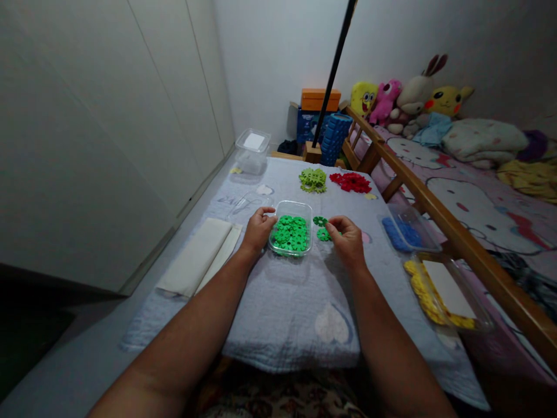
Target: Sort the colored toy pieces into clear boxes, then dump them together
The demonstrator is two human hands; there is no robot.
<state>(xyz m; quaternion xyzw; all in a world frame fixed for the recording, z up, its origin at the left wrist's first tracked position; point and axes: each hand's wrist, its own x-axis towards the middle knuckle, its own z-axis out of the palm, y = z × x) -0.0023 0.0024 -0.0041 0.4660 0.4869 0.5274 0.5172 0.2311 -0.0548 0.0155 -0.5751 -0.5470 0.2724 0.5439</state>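
Observation:
A clear plastic tub (290, 208) filled with several green snowflake discs (290, 233) sits on the pale blue quilt (287, 302). My left hand (257, 229) grips the tub's left wall with curled fingers. My right hand (347, 238) is closed in a pinch on a green disc (324, 234) lying just right of the tub. Another loose green disc (319, 220) lies beside it.
Piles of light green discs (312, 179) and red discs (350, 182) lie further back. Tubs of blue discs (402, 231) and yellow discs (435, 293) stand at the right by a wooden bed rail (439, 215). Folded cloth (198, 255) and an empty tub (252, 150) are left.

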